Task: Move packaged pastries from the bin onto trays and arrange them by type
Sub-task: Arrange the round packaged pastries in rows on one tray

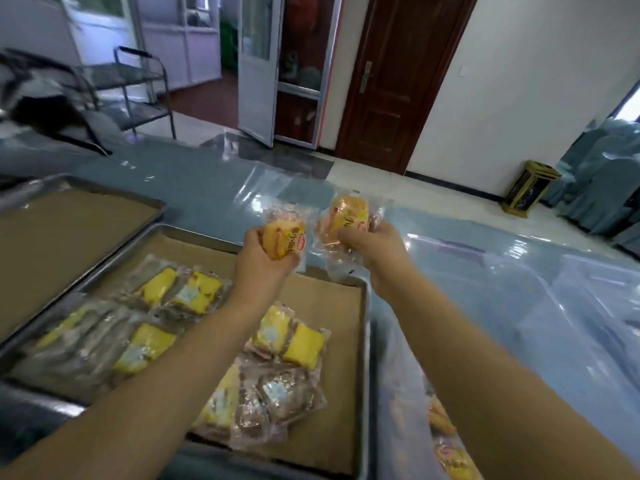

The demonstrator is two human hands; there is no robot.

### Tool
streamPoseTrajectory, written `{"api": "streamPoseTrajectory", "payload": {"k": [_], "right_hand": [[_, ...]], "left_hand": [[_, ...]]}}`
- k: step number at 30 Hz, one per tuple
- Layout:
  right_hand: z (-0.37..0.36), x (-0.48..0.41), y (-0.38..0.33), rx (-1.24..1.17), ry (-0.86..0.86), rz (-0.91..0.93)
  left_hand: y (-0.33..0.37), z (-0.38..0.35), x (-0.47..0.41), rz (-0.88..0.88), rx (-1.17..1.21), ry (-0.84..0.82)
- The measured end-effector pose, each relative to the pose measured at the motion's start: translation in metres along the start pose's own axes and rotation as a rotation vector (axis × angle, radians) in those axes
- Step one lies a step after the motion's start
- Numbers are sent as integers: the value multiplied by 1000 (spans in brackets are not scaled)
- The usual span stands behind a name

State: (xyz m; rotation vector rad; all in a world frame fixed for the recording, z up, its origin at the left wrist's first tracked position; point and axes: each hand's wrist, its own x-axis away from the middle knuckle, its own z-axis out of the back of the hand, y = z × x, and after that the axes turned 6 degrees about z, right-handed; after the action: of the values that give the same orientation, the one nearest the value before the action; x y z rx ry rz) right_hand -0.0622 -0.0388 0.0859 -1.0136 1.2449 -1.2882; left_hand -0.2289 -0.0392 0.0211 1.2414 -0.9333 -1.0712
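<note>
1 orange pastry pack (284, 239) is gripped by the left hand (259, 261). A 2nd pack (346, 216), perhaps 2 together, is clutched by the right hand (375, 245), near the tray (197, 235).

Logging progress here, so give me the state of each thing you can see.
Left hand: grips left pack, held up.
Right hand: grips right pack, held up.
Near tray: lined, partly filled with packs.
Far tray: lined, no packs showing.
White door: open.
Brown door: shut.

Blue-covered surface (194, 181) under a clear plastic sheet (519, 292); near tray (329, 306) and far tray (69, 237) lie on it, side by side.
</note>
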Motion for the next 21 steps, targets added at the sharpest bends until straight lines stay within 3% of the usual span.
{"api": "streamPoseTrajectory", "payload": {"k": [12,17,21], "right_hand": [[-322,50,53,-50,-352,-75],[-406,69,66,17,-459,-72],[-455,69,80,66,-526,-116]], "left_hand": [[-86,289,-10,212,106,199],[-117,361,-16,401,88,282],[-140,399,-26,443,80,372]]}}
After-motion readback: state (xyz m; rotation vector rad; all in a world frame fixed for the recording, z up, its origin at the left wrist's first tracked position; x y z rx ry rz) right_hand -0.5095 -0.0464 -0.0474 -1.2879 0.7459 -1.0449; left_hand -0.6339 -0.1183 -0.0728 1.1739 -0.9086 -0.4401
